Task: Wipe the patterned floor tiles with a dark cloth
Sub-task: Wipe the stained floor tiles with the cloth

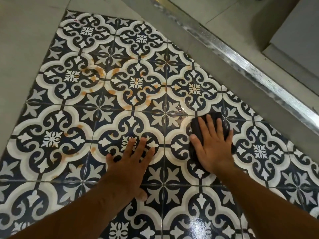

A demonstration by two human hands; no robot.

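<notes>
The patterned floor tiles point(103, 107), dark blue and white, fill most of the head view. Orange-brown stains point(96, 73) spot the tiles in the middle and at the left. A dark cloth point(196, 130) lies flat on the tiles at the right, with my right hand point(213, 145) pressed on top of it, fingers spread. My left hand point(128, 163) rests palm down on the bare tiles to the left of the cloth, fingers apart, holding nothing. A wet sheen point(174, 114) shows on the tile just left of the cloth.
Plain grey floor point(22, 49) borders the patterned tiles on the left and top. A metal threshold strip point(241, 64) runs diagonally along the right edge, with a grey step or panel point(293, 31) beyond it.
</notes>
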